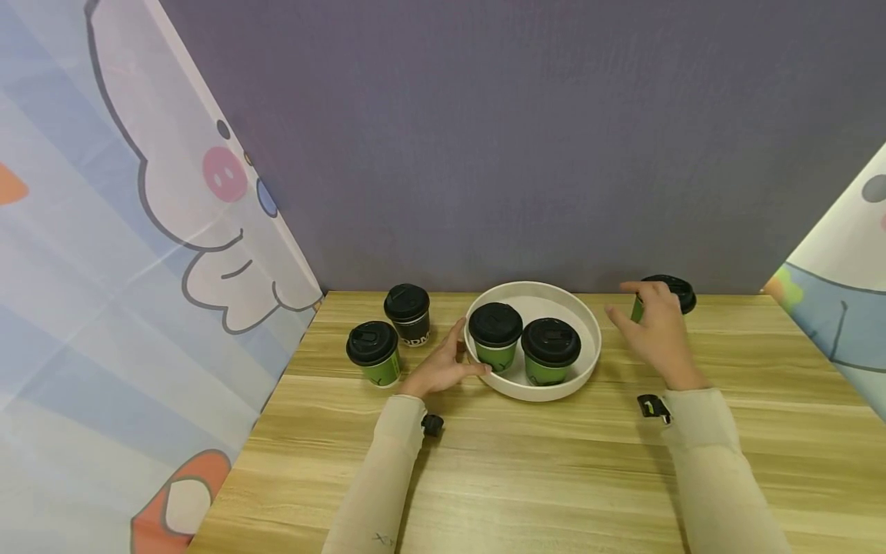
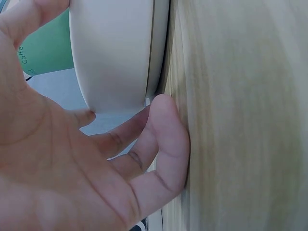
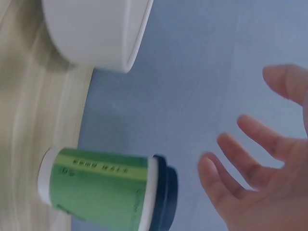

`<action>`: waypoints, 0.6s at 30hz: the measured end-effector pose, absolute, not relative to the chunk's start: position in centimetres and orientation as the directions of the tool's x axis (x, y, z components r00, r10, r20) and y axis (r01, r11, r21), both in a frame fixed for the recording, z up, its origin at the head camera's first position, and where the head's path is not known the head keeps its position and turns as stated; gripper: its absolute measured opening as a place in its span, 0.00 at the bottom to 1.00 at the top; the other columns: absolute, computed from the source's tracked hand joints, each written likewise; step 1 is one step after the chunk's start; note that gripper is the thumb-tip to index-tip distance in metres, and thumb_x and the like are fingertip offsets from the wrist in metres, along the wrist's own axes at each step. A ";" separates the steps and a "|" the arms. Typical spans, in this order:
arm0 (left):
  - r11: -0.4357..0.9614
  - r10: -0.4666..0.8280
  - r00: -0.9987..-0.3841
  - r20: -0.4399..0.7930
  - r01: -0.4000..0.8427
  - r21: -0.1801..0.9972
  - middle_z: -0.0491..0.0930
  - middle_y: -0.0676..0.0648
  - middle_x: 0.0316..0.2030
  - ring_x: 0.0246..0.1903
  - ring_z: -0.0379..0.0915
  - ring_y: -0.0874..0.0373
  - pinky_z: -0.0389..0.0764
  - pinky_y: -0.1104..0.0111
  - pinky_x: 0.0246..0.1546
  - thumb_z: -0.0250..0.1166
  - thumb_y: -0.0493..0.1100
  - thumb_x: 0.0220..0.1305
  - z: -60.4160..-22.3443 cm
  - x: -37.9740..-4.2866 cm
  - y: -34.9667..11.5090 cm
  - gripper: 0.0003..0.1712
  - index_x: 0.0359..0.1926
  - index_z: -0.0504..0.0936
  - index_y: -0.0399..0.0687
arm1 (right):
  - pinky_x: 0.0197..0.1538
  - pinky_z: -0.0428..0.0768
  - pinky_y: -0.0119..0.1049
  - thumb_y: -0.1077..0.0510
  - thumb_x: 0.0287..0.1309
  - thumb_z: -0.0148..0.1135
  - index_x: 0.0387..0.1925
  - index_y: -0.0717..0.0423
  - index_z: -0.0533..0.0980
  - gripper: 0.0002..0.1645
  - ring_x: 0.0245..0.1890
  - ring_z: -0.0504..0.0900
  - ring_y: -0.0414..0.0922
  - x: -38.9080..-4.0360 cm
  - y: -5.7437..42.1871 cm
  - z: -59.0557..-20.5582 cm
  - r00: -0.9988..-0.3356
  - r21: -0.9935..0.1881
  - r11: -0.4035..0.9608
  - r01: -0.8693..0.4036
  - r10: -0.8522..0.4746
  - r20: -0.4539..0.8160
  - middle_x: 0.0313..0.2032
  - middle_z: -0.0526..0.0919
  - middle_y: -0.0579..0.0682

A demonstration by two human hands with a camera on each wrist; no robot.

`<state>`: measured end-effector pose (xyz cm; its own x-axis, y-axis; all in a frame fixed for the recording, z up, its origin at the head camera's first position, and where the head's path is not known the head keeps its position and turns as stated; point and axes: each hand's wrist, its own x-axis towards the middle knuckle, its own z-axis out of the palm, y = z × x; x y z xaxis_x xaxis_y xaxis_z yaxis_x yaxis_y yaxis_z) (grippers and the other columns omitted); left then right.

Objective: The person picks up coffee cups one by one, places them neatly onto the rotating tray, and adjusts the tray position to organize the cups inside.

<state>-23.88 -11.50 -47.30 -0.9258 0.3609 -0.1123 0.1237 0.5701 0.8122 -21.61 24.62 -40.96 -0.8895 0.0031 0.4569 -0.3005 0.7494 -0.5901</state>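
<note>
My left hand (image 1: 440, 372) is at the left side of a round white tray (image 1: 529, 395), its thumb at the rim; the left wrist view shows its other fingers curled beside the tray's wall and base. Two green paper cups with black lids, a left one (image 1: 495, 355) and a right one (image 1: 547, 372), stand upright in the tray. At the far right, my right hand (image 1: 654, 331) holds nothing, its fingers spread apart. A third green cup (image 3: 101, 185) with a black lid stands just beyond it, partly hidden by the hand in the head view.
Left of the tray stand another green cup (image 1: 381, 371) and a dark cup (image 1: 414, 329) with white lettering, both black-lidded. A grey wall (image 1: 526, 154) rises along the back edge of the wooden table (image 1: 540, 477). Printed cartoon curtains (image 1: 90, 308) hang at both sides.
</note>
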 end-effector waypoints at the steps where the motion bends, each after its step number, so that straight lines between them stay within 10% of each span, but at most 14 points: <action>1: 0.570 0.362 -0.926 -0.111 0.126 0.812 0.74 0.40 0.68 0.71 0.67 0.49 0.59 0.46 0.75 0.74 0.60 0.57 -47.3 -23.9 -11.5 0.68 0.83 0.36 0.56 | 0.56 0.63 0.72 0.54 0.69 0.62 0.64 0.70 0.72 0.29 0.59 0.63 0.75 -21.6 24.9 -41.0 -0.886 -0.596 0.748 -0.291 0.024 0.462 0.62 0.67 0.76; 18: 0.572 0.364 -0.924 -0.116 0.123 0.811 0.75 0.42 0.66 0.69 0.69 0.46 0.65 0.46 0.72 0.72 0.60 0.60 -47.4 -24.0 -11.8 0.62 0.83 0.39 0.67 | 0.67 0.51 0.75 0.55 0.70 0.58 0.72 0.76 0.60 0.39 0.71 0.51 0.76 -22.1 28.3 -42.5 -0.898 -0.583 0.800 -0.140 0.145 0.415 0.71 0.58 0.79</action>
